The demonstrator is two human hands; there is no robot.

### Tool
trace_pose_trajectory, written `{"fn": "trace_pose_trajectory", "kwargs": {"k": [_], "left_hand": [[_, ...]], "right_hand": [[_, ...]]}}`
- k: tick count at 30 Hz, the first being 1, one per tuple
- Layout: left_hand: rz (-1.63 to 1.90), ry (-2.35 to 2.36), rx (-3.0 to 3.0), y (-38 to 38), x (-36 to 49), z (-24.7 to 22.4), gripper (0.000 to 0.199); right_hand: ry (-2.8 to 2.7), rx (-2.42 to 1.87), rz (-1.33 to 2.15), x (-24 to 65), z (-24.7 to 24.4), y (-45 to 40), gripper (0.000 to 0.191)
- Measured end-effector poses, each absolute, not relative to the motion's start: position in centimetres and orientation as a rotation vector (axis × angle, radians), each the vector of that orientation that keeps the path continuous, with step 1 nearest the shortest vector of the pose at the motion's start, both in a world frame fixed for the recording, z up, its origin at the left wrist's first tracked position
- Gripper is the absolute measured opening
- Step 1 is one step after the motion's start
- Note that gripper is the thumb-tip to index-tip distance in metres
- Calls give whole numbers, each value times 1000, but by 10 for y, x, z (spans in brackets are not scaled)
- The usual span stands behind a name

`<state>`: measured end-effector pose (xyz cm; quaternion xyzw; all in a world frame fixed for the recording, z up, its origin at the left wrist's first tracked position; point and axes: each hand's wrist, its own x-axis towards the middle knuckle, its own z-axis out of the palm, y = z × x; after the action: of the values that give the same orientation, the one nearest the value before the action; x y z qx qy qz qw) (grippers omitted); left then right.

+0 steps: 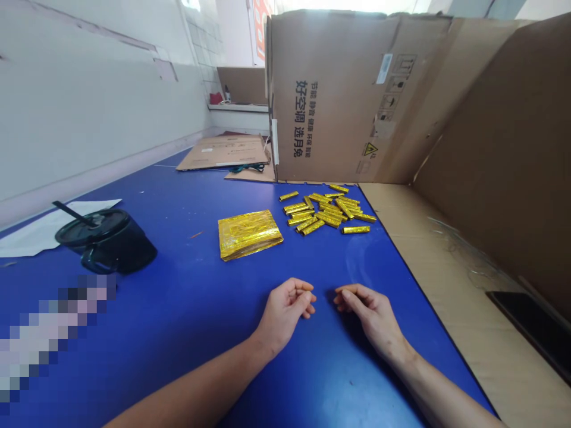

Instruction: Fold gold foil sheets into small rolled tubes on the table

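My left hand (289, 309) hovers or rests over the blue table, its fingers loosely bent and slightly apart, with nothing seen in them. Facing it across a small gap, my right hand (366, 306) is half curled, the thumb near the fingertips; I see nothing in it either. Beyond my left hand lies a flat stack of shiny gold foil sheets (250, 233). Farther back and to the right is a loose pile of small gold foil rolls (329, 217), several of them overlapping. Neither hand touches the stack or the rolls.
A dark mug (120, 244) with a stick in it stands at left, beside white paper (102, 206). Cardboard panels (339, 101) wall off the back and right. Flat cardboard (223, 151) lies at the far end of the table (187, 327). A dark flat object (530, 327) lies at right.
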<state>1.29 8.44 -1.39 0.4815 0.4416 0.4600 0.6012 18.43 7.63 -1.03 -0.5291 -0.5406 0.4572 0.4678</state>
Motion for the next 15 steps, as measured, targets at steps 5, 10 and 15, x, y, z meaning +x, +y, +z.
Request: {"fn": "trace_pose_trajectory", "kwargs": {"k": [5, 10, 15], "left_hand": [[1009, 1040, 1240, 81, 16, -16, 15], [986, 1035, 1290, 81, 17, -18, 13], [985, 1026, 1287, 81, 18, -19, 13]], "right_hand": [[-1441, -1339, 1000, 187, -14, 73, 25], [-2016, -1489, 558, 190, 3, 92, 23], [-2302, -1898, 10, 205, 19, 162, 27]]}}
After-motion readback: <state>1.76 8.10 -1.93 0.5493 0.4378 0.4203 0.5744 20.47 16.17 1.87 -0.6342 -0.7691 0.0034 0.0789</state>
